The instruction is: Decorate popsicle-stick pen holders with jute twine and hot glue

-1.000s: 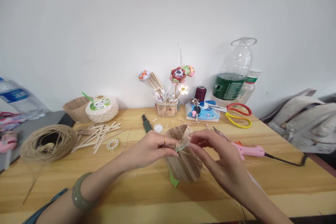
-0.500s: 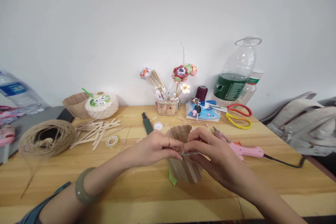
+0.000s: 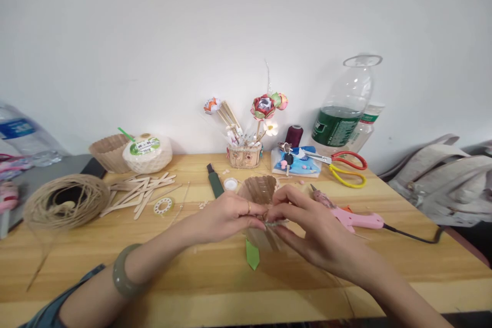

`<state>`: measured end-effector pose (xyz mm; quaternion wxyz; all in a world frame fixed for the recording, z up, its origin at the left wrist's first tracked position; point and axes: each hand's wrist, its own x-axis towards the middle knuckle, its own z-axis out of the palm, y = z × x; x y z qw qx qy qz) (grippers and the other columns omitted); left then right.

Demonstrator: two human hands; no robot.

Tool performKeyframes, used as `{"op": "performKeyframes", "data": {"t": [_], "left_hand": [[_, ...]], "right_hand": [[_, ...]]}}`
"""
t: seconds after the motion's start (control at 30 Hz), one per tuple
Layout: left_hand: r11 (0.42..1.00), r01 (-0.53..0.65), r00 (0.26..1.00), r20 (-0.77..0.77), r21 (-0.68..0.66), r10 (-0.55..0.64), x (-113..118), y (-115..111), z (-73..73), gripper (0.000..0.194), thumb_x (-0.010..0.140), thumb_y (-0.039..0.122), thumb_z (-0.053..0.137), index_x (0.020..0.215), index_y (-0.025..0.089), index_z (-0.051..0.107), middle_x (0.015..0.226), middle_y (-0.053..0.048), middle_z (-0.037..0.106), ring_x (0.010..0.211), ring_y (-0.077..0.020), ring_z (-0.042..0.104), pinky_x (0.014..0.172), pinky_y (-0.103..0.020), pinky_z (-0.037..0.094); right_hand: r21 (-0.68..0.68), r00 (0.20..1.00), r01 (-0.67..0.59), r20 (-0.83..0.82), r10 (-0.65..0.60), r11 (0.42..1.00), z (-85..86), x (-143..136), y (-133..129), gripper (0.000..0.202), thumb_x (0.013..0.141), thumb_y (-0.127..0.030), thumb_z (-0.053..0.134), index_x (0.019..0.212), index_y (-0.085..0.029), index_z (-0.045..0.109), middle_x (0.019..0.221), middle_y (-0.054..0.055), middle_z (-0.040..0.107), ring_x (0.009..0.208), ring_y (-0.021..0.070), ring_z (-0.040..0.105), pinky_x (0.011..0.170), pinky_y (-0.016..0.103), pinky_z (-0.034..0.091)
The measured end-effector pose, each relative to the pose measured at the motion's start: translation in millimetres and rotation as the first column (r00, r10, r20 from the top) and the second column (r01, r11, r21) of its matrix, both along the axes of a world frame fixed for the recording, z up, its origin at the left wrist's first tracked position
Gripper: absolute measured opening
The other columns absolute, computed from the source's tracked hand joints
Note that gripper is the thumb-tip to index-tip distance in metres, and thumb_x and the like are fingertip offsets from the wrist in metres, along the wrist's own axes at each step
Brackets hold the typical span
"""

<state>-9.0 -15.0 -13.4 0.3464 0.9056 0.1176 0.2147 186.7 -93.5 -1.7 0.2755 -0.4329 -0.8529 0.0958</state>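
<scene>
Starting at the left edge of the wooden table (image 3: 165,292), we note a coil of twine (image 3: 87,200), then a loose pile of sticks (image 3: 132,193) and a tape roll (image 3: 158,206) just beside it. Next comes the left hand (image 3: 226,218), reaching in from the front edge; its thumb and forefinger are closed together on the left end of a pale strip (image 3: 277,223). Behind the hands, near the middle of the back edge, we record a flower holder (image 3: 244,158). A green piece (image 3: 252,254) juts out below the fluted brown cup (image 3: 257,189), which stands mouth up, between the middle of the table and the front edge, partly covered by both hands. The strip lies at the cup's near side, its long axis running left to right, roughly level; we cannot tell whether it is fixed to the rim. We judge this the governing relation: the strip extends rightward from the left fingertips and passes under the right hand (image 3: 307,220), neither hand being clearly nearer. The right thumb and fingers are nearly closed on that same strip. Farther right, scissors (image 3: 348,160) rest towards the back right corner, and a pink glue gun (image 3: 359,220) lies near the right edge.
</scene>
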Motion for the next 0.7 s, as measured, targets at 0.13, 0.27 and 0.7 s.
{"op": "performKeyframes", "data": {"t": [0.13,0.27,0.7], "left_hand": [[0.999,-0.04,0.999,-0.002,-0.034,0.04,0,-3,3.0,0.02,0.089,0.018,0.05,0.093,0.011,0.068,0.073,-0.001,0.067,0.06,-0.0094,0.053,0.059,-0.017,0.039],[0.979,-0.151,0.985,-0.108,-0.134,0.137,1,-6,11.8,0.02,0.085,0.021,0.053,0.094,0.013,0.068,0.074,-0.001,0.066,0.061,-0.0106,0.051,0.056,-0.019,0.037],[0.731,0.144,0.953,0.293,-0.667,0.08,5,15,-5.4,0.045,0.087,0.039,0.036,0.1,0.011,0.069,0.107,-0.012,0.07,0.106,-0.0277,0.059,0.095,-0.04,0.038]], "right_hand": [[0.0,0.991,-0.013,-0.137,0.013,1.0,-0.9,1,-2,0.015,0.083,-0.017,0.057,0.096,-0.022,0.062,0.096,0.004,0.057,0.087,0.016,0.058,0.074,0.028,0.049],[-0.003,0.957,0.007,-0.291,-0.008,1.0,-2.8,-1,4,0.01,0.085,-0.016,0.054,0.087,-0.022,0.062,0.087,0.003,0.059,0.082,0.0158,0.057,0.07,0.028,0.047],[-0.315,0.705,0.008,-0.671,-0.229,0.949,-13.5,1,22,0.018,0.08,-0.037,0.063,0.074,-0.02,0.063,0.092,0.005,0.064,0.082,0.0176,0.058,0.065,0.028,0.046]]}}
